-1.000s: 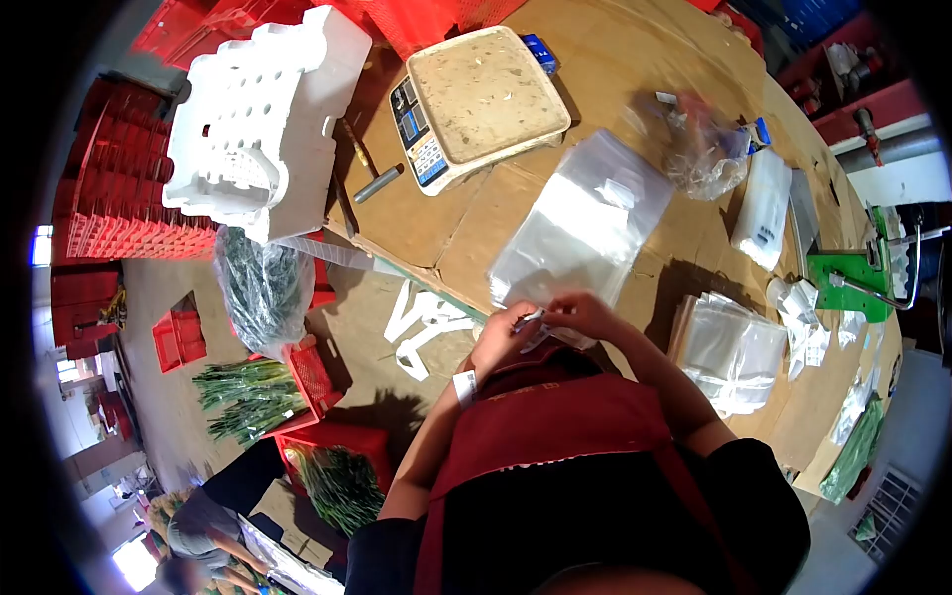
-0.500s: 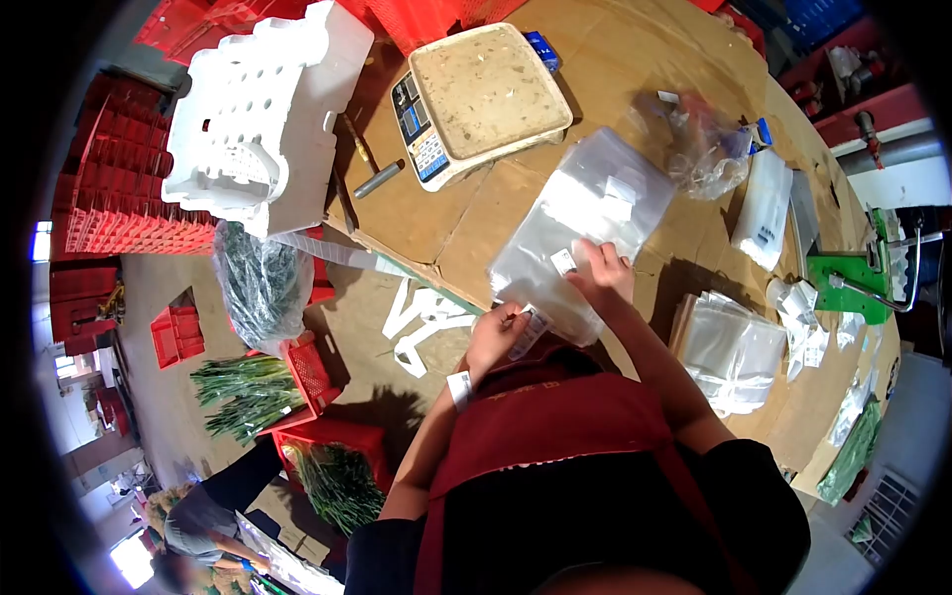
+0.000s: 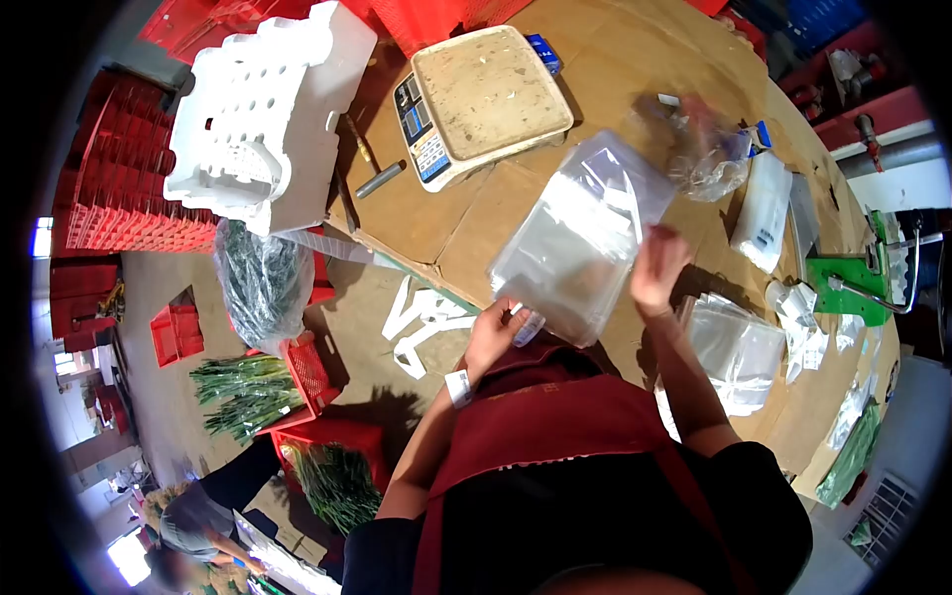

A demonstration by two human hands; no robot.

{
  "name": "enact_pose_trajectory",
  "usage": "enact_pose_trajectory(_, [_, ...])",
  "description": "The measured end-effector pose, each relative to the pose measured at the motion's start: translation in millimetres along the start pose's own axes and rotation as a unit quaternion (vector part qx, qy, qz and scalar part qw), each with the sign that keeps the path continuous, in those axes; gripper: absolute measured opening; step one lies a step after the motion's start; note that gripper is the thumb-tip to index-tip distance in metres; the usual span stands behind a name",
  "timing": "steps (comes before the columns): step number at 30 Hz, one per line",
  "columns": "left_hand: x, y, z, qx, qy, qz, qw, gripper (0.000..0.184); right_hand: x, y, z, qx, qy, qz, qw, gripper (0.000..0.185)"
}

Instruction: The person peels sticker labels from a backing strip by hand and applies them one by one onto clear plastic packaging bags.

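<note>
My left hand [image 3: 490,337] is closed on a small strip of printed white labels [image 3: 529,328] at the near edge of the clear plastic bags. A white label [image 3: 458,388] also sits at my left wrist. My right hand [image 3: 659,272] is over the right edge of the bag stack, smeared by motion, so its fingers and anything in them cannot be made out. The stack of clear flat bags [image 3: 565,260] lies in front of me on the cardboard-covered table, with bright glare across its film. Another pile of clear bags [image 3: 736,347] lies right of my right forearm.
A digital scale [image 3: 491,94] stands beyond the bags, beside a white perforated crate [image 3: 260,119]. Crumpled plastic [image 3: 716,164] and a green-based device [image 3: 843,288] are at right. Red crates with leafy green stalks [image 3: 248,392] stand on the floor at left, where another person [image 3: 203,521] bends.
My right hand has moved right and slightly toward me, off the bag face where it was at a small label. That label no longer shows there. My left hand has barely moved.
</note>
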State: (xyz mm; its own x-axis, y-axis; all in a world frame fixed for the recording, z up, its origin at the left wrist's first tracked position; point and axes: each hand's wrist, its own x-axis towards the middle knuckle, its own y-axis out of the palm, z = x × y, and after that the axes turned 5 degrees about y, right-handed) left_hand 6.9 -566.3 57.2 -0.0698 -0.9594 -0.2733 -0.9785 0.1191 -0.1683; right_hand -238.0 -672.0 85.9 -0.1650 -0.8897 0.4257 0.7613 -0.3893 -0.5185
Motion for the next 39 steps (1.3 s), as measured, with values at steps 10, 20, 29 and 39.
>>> enact_pose_trajectory(10, [-1.5,-0.7,4.6,0.037,0.035,0.05,0.997,0.011,-56.1,46.7,-3.1,0.154,0.199,0.354,0.901,0.012])
enact_pose_trajectory(20, [-3.8,-3.7,-8.9,0.053,0.072,0.07,0.994,0.01,-62.8,40.5,24.4,0.19,0.201,0.525,0.805,0.019])
enact_pose_trajectory(29, [-2.8,-4.4,-13.6,-0.013,0.104,0.065,0.992,0.011,-61.7,40.7,37.7,0.21,0.227,0.506,0.805,0.02])
enact_pose_trajectory(39, [3.2,0.5,-7.5,0.029,0.055,0.024,0.998,0.012,-72.1,47.0,32.1,0.256,0.28,0.462,0.802,0.017])
